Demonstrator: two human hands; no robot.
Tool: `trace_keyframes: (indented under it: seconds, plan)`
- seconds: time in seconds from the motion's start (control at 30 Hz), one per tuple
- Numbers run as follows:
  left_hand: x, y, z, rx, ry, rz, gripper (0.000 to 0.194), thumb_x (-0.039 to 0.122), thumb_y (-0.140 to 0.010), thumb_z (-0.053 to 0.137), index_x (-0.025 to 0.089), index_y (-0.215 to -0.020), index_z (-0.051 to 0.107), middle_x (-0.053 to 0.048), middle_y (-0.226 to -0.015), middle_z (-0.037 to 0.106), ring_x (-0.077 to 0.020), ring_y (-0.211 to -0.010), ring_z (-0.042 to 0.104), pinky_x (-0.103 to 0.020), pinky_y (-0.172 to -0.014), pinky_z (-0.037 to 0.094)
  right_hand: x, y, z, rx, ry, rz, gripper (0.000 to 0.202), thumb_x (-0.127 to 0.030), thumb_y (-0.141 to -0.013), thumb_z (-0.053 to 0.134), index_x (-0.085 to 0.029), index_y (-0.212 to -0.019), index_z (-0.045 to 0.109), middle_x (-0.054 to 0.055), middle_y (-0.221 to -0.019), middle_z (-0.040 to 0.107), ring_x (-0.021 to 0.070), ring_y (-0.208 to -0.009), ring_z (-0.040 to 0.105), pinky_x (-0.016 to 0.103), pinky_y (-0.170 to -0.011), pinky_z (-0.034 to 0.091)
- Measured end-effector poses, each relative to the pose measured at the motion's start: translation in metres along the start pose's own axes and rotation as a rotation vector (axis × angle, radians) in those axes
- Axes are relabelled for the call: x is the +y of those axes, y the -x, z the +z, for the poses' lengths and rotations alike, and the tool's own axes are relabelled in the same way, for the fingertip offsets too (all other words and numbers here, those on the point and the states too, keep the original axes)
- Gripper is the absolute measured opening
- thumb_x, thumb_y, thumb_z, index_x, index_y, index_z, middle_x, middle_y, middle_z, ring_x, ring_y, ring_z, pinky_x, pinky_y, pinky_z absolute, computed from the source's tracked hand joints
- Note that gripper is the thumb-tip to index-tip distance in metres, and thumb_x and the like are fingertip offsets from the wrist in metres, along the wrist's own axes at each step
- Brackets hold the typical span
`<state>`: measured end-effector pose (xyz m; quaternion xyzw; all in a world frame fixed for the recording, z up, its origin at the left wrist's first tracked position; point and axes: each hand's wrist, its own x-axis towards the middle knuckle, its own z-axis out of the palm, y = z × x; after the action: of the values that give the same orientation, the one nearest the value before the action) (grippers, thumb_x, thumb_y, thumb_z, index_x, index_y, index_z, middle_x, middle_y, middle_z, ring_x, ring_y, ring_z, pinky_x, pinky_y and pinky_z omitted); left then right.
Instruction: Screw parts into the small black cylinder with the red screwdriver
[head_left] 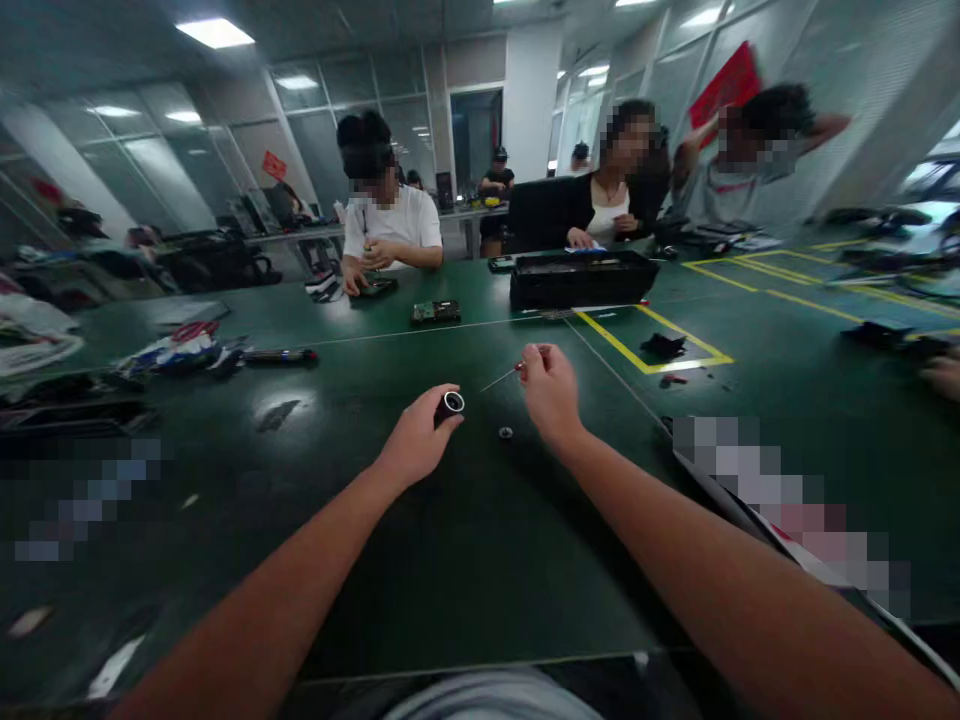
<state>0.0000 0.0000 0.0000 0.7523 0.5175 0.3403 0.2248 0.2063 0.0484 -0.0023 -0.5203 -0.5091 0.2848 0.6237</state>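
My left hand [412, 442] is closed around a short black cylinder [439, 412], whose silver-rimmed open end faces right. My right hand [551, 398] pinches a thin screwdriver [501, 379] with a bit of red at its handle. Its slim shaft slants down to the left, and the tip stays a little apart from the cylinder's rim. Below and between both hands, a small round metal piece [505, 433] lies on the green table [480, 560]. What is inside the cylinder is too dark to make out.
Farther back stand a long black tray [585, 282] and a green circuit board device [436, 312]. Yellow tape [686, 366] frames a small black part [664, 346]. Cables and bags [176, 348] lie left, near a dark pen-like tool [281, 357]. People sit across the table.
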Motion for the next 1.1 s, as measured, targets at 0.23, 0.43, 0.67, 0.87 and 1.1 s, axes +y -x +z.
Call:
trace_keyframes:
  seconds: [0.23, 0.43, 0.67, 0.87, 1.1]
  plan:
    - [0.027, 0.0, 0.003, -0.19, -0.047, -0.066, 0.045, 0.037, -0.093, 0.061, 0.024, -0.135, 0.052, -0.008, -0.122, 0.063, -0.0242, -0.106, 0.062, -0.039, -0.092, 0.051, 0.001, -0.002, -0.001, 0.039, 0.027, -0.053, 0.026, -0.046, -0.095, 0.049, -0.024, -0.085, 0.058, 0.002, -0.079, 0.064, 0.0201, -0.075, 0.059, 0.035, -0.07, 0.043]
    - [0.038, -0.016, 0.024, -0.404, -0.374, 0.071, 0.031, 0.046, -0.094, 0.06, 0.024, -0.116, 0.066, -0.005, -0.111, 0.069, -0.0248, -0.099, 0.065, -0.035, -0.08, 0.05, 0.002, -0.002, -0.001, 0.013, 0.033, -0.071, 0.026, -0.046, -0.096, 0.047, -0.023, -0.086, 0.058, 0.003, -0.079, 0.065, 0.0209, -0.073, 0.059, 0.036, -0.069, 0.043]
    - [0.032, -0.039, 0.04, -0.497, -0.562, 0.136, 0.037, 0.047, -0.093, 0.061, 0.024, -0.122, 0.066, -0.009, -0.113, 0.069, -0.0289, -0.102, 0.065, -0.037, -0.079, 0.05, 0.0, -0.002, -0.002, -0.003, 0.062, -0.082, 0.027, -0.045, -0.097, 0.046, -0.023, -0.085, 0.058, 0.003, -0.079, 0.066, 0.0209, -0.074, 0.06, 0.036, -0.07, 0.042]
    - [0.026, -0.033, 0.026, -0.48, -0.409, 0.113, 0.028, 0.042, -0.091, 0.063, 0.023, -0.111, 0.067, -0.006, -0.106, 0.07, -0.0252, -0.096, 0.065, -0.035, -0.077, 0.048, -0.001, -0.001, -0.004, -0.015, 0.089, -0.079, 0.028, -0.045, -0.097, 0.046, -0.023, -0.085, 0.058, 0.003, -0.079, 0.066, 0.0202, -0.073, 0.06, 0.035, -0.07, 0.042]
    - [0.007, -0.018, -0.009, -0.182, 0.084, -0.122, 0.028, 0.038, -0.087, 0.062, 0.022, -0.109, 0.068, -0.003, -0.093, 0.067, -0.0173, -0.077, 0.059, -0.029, -0.069, 0.044, 0.001, -0.002, -0.004, -0.038, 0.069, -0.069, 0.028, -0.046, -0.097, 0.047, -0.023, -0.085, 0.059, 0.003, -0.079, 0.065, 0.0202, -0.073, 0.06, 0.035, -0.069, 0.041]
